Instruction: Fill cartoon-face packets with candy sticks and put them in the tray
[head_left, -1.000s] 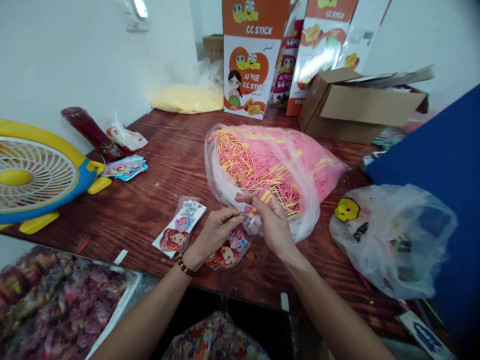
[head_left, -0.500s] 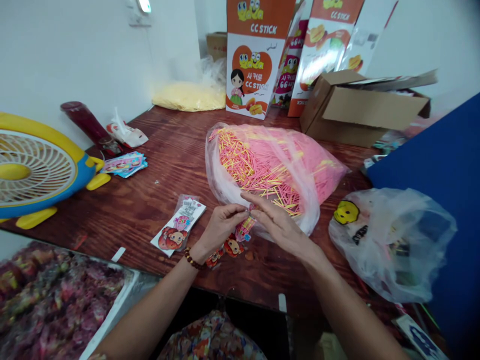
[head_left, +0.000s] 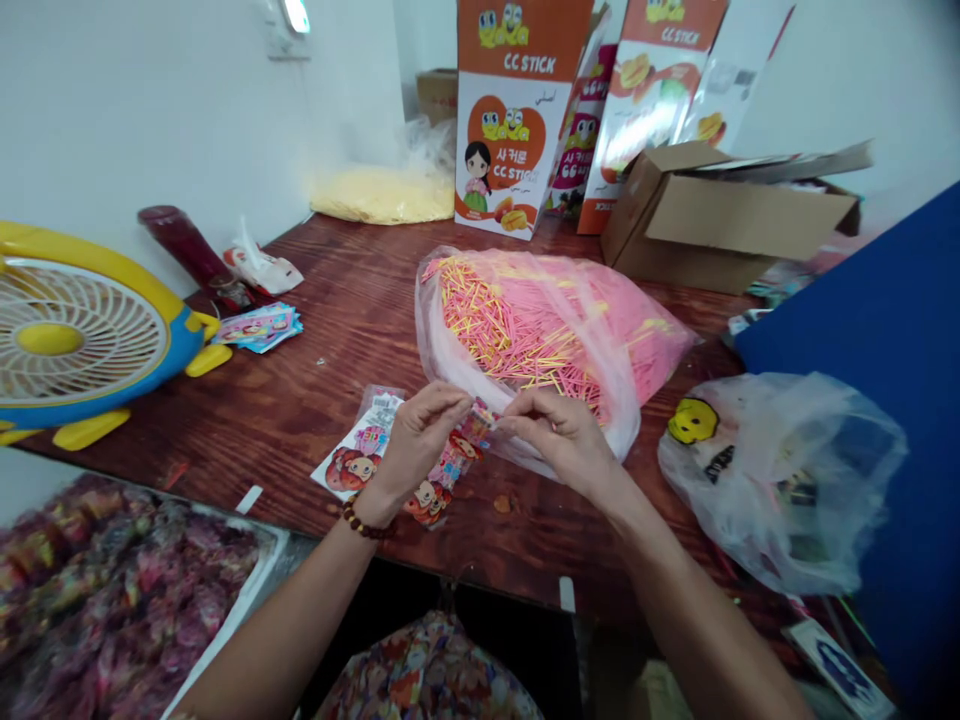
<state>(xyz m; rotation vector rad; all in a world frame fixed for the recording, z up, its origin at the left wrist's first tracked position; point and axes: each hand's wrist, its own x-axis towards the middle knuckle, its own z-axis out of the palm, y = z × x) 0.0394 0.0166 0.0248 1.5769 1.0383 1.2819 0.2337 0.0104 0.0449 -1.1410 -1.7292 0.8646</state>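
In front of the open bag, my left hand pinches one top corner of a small clear printed packet. My right hand has its thumb and forefinger closed at the packet's other top corner. Cartoon printing shows on the packet, which hangs down over the table. Below it lies another printed packet, partly overlapped. A stack of printed packets with a white card lies left of my left hand. Just beyond my hands, a large clear bag holds many thin pink and yellow sticks.
A yellow and blue fan stands at the left. Cartons and an open cardboard box stand at the back. A thin plastic bag lies at the right. Below the table's left edge is a tray of wrapped pieces.
My hands have moved slightly apart and a little left. The right hand's fingers, stretched out before, are now curled into a pinch. The packet now shows more between the hands.
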